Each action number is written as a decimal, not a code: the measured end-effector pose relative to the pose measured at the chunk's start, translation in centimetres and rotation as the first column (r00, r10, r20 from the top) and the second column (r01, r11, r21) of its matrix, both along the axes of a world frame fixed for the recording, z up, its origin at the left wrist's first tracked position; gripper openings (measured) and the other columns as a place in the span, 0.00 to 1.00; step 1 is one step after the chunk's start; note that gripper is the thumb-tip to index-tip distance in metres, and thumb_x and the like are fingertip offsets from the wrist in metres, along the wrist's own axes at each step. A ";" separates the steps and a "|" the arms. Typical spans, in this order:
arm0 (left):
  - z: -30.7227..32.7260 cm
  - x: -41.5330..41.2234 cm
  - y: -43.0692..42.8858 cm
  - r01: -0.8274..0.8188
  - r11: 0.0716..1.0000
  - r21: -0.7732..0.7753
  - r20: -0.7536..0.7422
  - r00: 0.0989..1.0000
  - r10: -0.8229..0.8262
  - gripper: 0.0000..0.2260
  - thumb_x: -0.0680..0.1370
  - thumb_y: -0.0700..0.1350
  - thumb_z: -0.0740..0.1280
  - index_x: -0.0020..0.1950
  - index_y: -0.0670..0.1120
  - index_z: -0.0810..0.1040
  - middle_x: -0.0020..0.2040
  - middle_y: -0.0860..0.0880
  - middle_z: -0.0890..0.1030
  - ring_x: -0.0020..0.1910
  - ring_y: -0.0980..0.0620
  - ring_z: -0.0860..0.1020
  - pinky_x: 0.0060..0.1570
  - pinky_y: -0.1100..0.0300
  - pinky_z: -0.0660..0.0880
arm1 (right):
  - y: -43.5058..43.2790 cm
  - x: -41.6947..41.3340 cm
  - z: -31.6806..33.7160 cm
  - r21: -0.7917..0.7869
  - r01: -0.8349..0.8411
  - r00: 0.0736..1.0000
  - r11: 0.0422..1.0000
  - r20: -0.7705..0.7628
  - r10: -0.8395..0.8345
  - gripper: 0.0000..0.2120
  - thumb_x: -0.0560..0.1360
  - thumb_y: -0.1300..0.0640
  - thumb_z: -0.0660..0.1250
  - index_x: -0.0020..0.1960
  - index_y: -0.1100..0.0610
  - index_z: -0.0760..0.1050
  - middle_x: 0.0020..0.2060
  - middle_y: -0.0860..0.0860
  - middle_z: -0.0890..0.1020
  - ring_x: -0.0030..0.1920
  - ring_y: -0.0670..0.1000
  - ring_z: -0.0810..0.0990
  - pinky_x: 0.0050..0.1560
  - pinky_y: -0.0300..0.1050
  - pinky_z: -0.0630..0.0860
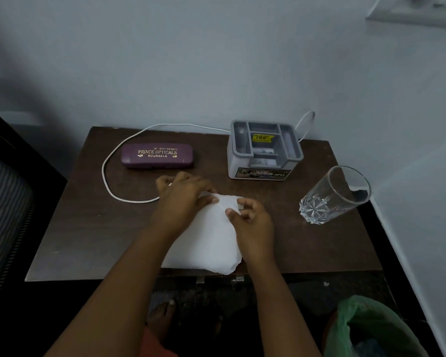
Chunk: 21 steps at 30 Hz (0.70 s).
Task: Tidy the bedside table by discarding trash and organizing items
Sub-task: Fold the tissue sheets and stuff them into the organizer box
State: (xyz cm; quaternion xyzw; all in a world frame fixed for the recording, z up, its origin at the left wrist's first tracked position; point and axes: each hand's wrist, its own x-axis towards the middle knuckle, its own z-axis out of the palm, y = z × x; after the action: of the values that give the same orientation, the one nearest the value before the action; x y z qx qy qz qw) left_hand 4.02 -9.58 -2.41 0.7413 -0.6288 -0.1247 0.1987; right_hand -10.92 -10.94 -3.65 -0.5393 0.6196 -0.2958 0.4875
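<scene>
A white tissue sheet lies flat on the brown bedside table, reaching its front edge. My left hand rests on the sheet's far left corner, fingers bent over it. My right hand pinches the sheet's far edge between thumb and forefinger. A purple spectacle case lies at the back left. A grey plastic organizer stands at the back right. A clear drinking glass stands near the right edge.
A white cable loops across the table's back left and passes behind the organizer. A bin lined with a green bag sits on the floor at the lower right. A dark bed frame borders the left. My foot shows below the table.
</scene>
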 end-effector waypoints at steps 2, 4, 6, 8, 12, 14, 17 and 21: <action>0.1 -0.6 -0.4 0.027 0.999 -0.016 0.059 0.998 -0.026 0.08 0.77 0.53 0.63 0.54 0.56 0.78 0.59 0.57 0.77 0.64 0.53 0.67 0.55 0.55 0.50 | -0.2 -0.3 0.2 -0.004 0.011 1.000 1.000 -0.016 -0.011 0.13 0.70 0.54 0.72 0.53 0.48 0.74 0.43 0.47 0.80 0.43 0.46 0.79 0.43 0.43 0.75; 0.0 -0.9 -0.7 0.035 0.999 -0.010 0.084 0.996 -0.034 0.09 0.77 0.54 0.62 0.55 0.56 0.77 0.59 0.57 0.76 0.63 0.53 0.67 0.55 0.55 0.49 | -0.4 -0.5 0.3 0.003 0.026 0.999 1.000 -0.045 -0.025 0.15 0.69 0.53 0.72 0.53 0.49 0.73 0.42 0.45 0.79 0.43 0.46 0.79 0.42 0.44 0.76; -0.3 -1.2 -0.7 0.014 1.000 -0.010 0.077 0.997 -0.013 0.08 0.77 0.53 0.62 0.54 0.56 0.78 0.59 0.57 0.76 0.63 0.53 0.67 0.56 0.55 0.49 | -0.6 -0.7 0.2 0.014 0.030 0.995 0.999 -0.091 -0.028 0.15 0.69 0.50 0.72 0.54 0.48 0.73 0.40 0.44 0.79 0.44 0.47 0.80 0.42 0.45 0.76; -0.7 -1.4 -0.7 -0.019 1.000 -0.020 0.032 0.999 0.019 0.07 0.77 0.52 0.63 0.53 0.56 0.78 0.58 0.56 0.76 0.62 0.52 0.67 0.55 0.54 0.51 | -0.8 -0.7 0.1 0.013 0.021 0.981 1.000 -0.191 -0.018 0.20 0.69 0.44 0.70 0.59 0.48 0.72 0.44 0.44 0.79 0.47 0.48 0.79 0.44 0.46 0.75; -1.3 -1.4 -0.6 -0.080 0.995 -0.052 -0.124 0.990 0.073 0.05 0.77 0.51 0.64 0.51 0.56 0.78 0.58 0.58 0.75 0.61 0.55 0.67 0.49 0.60 0.49 | -1.5 -0.8 0.2 0.019 -0.003 0.965 1.000 -0.261 0.008 0.20 0.70 0.40 0.68 0.58 0.45 0.73 0.51 0.44 0.73 0.50 0.48 0.76 0.46 0.45 0.72; -1.7 -1.3 -0.5 -0.098 0.994 -0.044 -0.191 0.978 0.088 0.05 0.76 0.50 0.65 0.51 0.56 0.77 0.59 0.60 0.74 0.61 0.56 0.67 0.48 0.62 0.49 | -1.6 -0.8 0.3 0.026 -0.013 0.967 1.000 -0.255 0.019 0.14 0.69 0.41 0.69 0.53 0.44 0.76 0.49 0.44 0.73 0.47 0.48 0.77 0.45 0.45 0.73; -2.3 -1.4 -0.4 -0.117 0.993 -0.027 -0.247 0.963 0.106 0.07 0.76 0.49 0.65 0.53 0.57 0.76 0.60 0.60 0.73 0.63 0.56 0.68 0.47 0.64 0.49 | -1.5 -0.6 0.4 -0.015 0.009 0.977 1.000 -0.213 -0.012 0.06 0.69 0.46 0.71 0.40 0.42 0.74 0.47 0.44 0.74 0.45 0.48 0.77 0.45 0.45 0.74; -2.5 -1.4 -0.2 -0.132 0.991 -0.033 -0.285 0.951 0.117 0.15 0.76 0.48 0.66 0.61 0.61 0.72 0.64 0.60 0.71 0.66 0.56 0.66 0.56 0.60 0.50 | -1.2 -0.6 0.3 -0.071 0.028 0.987 0.997 -0.153 -0.039 0.11 0.68 0.51 0.73 0.34 0.42 0.71 0.44 0.43 0.76 0.45 0.46 0.78 0.45 0.45 0.75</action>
State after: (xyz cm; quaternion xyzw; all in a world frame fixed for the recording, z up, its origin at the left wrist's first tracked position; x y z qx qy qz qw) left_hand 2.64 -9.73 -4.90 0.7486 -0.5491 -0.2002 0.3130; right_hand -11.47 -12.19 -3.38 -0.5666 0.6539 -0.2824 0.4143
